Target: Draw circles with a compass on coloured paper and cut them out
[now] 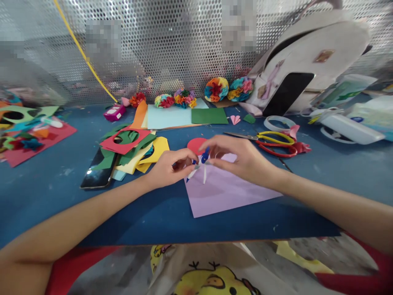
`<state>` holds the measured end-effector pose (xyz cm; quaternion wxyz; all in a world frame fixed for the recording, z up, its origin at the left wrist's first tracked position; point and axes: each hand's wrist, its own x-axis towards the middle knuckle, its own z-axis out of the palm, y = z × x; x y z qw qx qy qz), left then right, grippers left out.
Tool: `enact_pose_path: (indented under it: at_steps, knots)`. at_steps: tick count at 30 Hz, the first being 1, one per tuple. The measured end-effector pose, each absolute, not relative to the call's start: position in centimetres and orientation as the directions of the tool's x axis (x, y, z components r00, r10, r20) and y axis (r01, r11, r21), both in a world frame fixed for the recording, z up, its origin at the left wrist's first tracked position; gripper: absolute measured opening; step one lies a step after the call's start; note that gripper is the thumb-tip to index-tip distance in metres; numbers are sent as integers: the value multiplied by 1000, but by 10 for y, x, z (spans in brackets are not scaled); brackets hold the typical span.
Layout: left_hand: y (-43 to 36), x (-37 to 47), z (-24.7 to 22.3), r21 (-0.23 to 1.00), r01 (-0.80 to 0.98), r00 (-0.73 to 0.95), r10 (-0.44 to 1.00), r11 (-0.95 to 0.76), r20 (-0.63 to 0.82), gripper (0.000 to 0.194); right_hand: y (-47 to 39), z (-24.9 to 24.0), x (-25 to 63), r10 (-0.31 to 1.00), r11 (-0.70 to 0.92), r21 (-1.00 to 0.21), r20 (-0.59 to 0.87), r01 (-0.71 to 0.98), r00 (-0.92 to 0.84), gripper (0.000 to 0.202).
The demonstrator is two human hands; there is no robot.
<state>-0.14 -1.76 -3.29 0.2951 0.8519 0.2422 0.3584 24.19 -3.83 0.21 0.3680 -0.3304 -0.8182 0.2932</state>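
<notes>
Over a sheet of lilac paper [227,188], both hands meet at a small blue and white two-legged tool [204,157] that looks like a drawing compass. My left hand [170,166] pinches it from the left with thumb and fingertips. From the right, my right hand [242,157] closes thumb and fingers on its blue top. White legs point down toward the paper; fingers cover part of the tool. A red paper circle [196,145] lies just behind the fingers, partly hidden by my right hand.
Yellow- and red-handled scissors [276,143] and a tape roll [279,123] lie right. Left are paper scraps [125,141] over a phone [96,174]. Paper flowers [216,89] line the perforated back panel, beside a pale backpack [319,53] with another phone [288,94].
</notes>
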Motion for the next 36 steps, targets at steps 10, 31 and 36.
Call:
enact_pose_path:
  at_steps: [10,31,36]
  knots:
    - [-18,0,-34,622,172,613,577,-764,540,7,-24,33,226,771,454,-881,316,130,-552,12]
    - [-19,0,-35,541,154,568,522,-827,636,9,-10,28,233,750,398,-910,248,118,-613,17]
    - [-20,0,-36,506,180,552,512,-844,658,15,-13,27,230,750,398,-913,264,95,-606,20]
